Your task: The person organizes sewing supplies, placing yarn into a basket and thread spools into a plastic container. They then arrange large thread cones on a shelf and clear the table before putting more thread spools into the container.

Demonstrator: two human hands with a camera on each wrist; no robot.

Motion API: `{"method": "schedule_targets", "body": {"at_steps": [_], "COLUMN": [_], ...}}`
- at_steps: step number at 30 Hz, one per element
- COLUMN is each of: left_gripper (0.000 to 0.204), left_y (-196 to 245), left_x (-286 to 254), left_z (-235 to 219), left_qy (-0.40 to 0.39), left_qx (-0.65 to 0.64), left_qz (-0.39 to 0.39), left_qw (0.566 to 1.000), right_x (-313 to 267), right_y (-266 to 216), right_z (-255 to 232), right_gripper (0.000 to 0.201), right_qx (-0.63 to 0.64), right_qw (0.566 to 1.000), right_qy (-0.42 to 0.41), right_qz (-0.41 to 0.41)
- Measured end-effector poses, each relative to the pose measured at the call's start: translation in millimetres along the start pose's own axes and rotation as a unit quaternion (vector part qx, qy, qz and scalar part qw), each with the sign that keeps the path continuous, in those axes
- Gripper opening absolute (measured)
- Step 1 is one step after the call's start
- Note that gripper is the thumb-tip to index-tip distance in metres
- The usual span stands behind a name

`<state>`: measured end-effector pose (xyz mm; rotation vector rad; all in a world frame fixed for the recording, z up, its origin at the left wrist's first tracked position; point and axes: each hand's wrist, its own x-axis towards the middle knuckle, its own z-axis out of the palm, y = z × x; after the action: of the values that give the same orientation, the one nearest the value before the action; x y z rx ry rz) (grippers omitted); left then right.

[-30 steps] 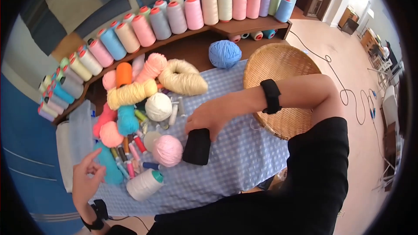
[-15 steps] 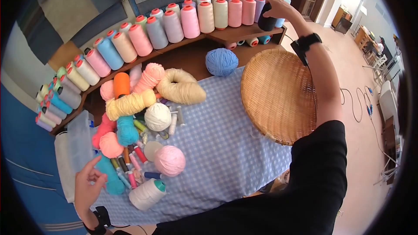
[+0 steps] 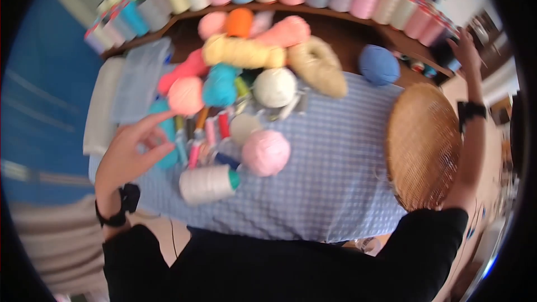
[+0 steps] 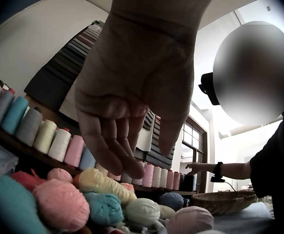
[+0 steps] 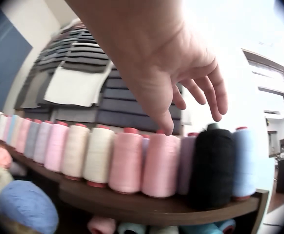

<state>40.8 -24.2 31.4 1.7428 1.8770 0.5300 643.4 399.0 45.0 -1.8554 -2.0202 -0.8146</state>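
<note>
the black cone of thread (image 5: 212, 168) stands upright near the right end of the wooden shelf (image 5: 132, 201), just beside a light blue cone (image 5: 244, 163) and partly in front of a purple one (image 5: 186, 165). to its left comes a pink cone (image 5: 160, 168), with more cones lined up beyond it. the right hand (image 5: 169, 66) is just above this end of the row, fingers spread and bent a little, released and grasping nothing; in the right wrist view there is a gap between its fingertips and the black cone.

the left hand (image 3: 131, 154) is also free, hanging over the yarn with thumb and forefinger apart. in the head view its forefinger points toward a peach ball (image 3: 185, 95) (whether it touches the yarn is hard to tell from there).

on the checked tablecloth (image 3: 330, 151) a white cone with a green tip (image 3: 206, 185) lies on its side near a pale pink ball (image 3: 266, 152). a yellow skein (image 3: 243, 51) rests on the heap behind. a blue ball (image 3: 379, 65) sits near the shelf, and a wicker basket (image 3: 419, 151) is at the right.
</note>
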Motion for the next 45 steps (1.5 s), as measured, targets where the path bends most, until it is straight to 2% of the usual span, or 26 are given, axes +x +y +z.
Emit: {"method": "schedule_targets", "body": {"at_steps": [2, 3, 4, 5, 7, 9, 11, 12, 14, 18, 20, 22, 24, 28, 30, 32, 33, 35, 37, 38, 40, 41, 43, 45], "left_gripper": [0.052, 0.052, 0.054, 0.057, 0.06, 0.067, 0.068, 0.069, 0.071, 0.072, 0.07, 0.069, 0.067, 0.061, 0.057, 0.053, 0.054, 0.055, 0.058, 0.058, 0.065, 0.065, 0.068, 0.067], "left_y": [9, 9, 7, 5, 4, -3, -9, -10, -8, -1, -11, -16, -20, -19, -17, -14, -12, -6, 1, 8, 27, 35, 47, 52], "left_x": [-3, -4, -4, -4, -7, -12, -15, -16, -18, -17, -21, -22, -22, -24, -24, -22, -21, -18, -16, -13, -4, 1, 10, 23], "left_z": [11, 16, 23, 29, 42, 58, 70, 73, 70, 47, 52, 52, 50, 59, 72, 72, 69, 62, 57, 57, 62, 65, 70, 69], "left_qy": [-0.023, -0.019, -0.04, -0.065, -0.08, -0.129, -0.127, -0.127, -0.122, -0.103, -0.1, -0.098, -0.032, -0.039, -0.138, -0.128, -0.134, -0.14, -0.131, -0.132, -0.104, -0.105, -0.124, -0.118], "left_qx": [-0.004, -0.005, 0.009, 0.023, 0.062, 0.12, 0.128, 0.136, 0.136, 0.105, 0.102, 0.099, 0.127, 0.13, 0.129, 0.139, 0.129, 0.121, -0.012, -0.01, -0.118, -0.116, -0.182, -0.177], "left_qz": [0.013, -0.004, 0.013, 0.032, 0.044, 0.056, 0.076, 0.094, 0.073, 0.007, 0.032, 0.059, 0.031, 0.076, 0.067, 0.081, 0.071, 0.07, 0.094, 0.099, 0.154, 0.16, 0.175, 0.186], "left_qw": [1.0, 1.0, 0.999, 0.997, 0.994, 0.983, 0.981, 0.978, 0.98, 0.989, 0.989, 0.989, 0.991, 0.988, 0.98, 0.979, 0.98, 0.98, 0.987, 0.986, 0.975, 0.975, 0.959, 0.959], "right_x": [-7, -14, -26, -43, -76, -100, -125, -135, -149, -162, -162, -161, -162, -170, -175, -184, -186, -196, -210, -217, -230, -232, -232, -224], "right_y": [-38, -64, -96, -133, -196, -232, -254, -260, -268, -273, -262, -257, -251, -248, -249, -257, -260, -271, -281, -287, -299, -305, -311, -303], "right_z": [-28, -41, -60, -88, -137, -156, -177, -180, -185, -201, -189, -187, -182, -174, -179, -191, -193, -204, -219, -225, -232, -230, -223, -221], "right_gripper": [0.046, 0.041, 0.037, 0.031, 0.033, 0.036, 0.035, 0.035, 0.033, 0.033, 0.034, 0.035, 0.036, 0.036, 0.036, 0.036, 0.036, 0.039, 0.044, 0.044, 0.05, 0.05, 0.051, 0.052], "right_qx": [0.061, 0.111, 0.157, 0.137, 0.224, 0.254, 0.256, 0.257, 0.247, 0.227, 0.257, 0.243, 0.23, 0.229, 0.236, 0.224, 0.25, 0.346, 0.44, 0.439, 0.55, 0.548, 0.637, 0.632], "right_qw": [0.991, 0.98, 0.967, 0.973, 0.925, 0.896, 0.869, 0.869, 0.842, 0.835, 0.835, 0.845, 0.853, 0.856, 0.856, 0.841, 0.816, 0.763, 0.702, 0.706, 0.621, 0.625, 0.556, 0.579], "right_qy": [-0.016, -0.039, -0.06, -0.125, -0.231, -0.274, -0.256, -0.254, -0.227, -0.277, -0.25, -0.259, -0.273, -0.27, -0.268, -0.278, -0.262, -0.266, -0.271, -0.269, -0.283, -0.28, -0.298, -0.313], "right_qz": [-0.122, -0.159, -0.191, -0.136, -0.203, -0.24, -0.336, -0.338, -0.422, -0.417, -0.418, -0.4, -0.382, -0.377, -0.374, -0.405, -0.45, -0.477, -0.491, -0.487, -0.482, -0.48, -0.444, -0.409]}}
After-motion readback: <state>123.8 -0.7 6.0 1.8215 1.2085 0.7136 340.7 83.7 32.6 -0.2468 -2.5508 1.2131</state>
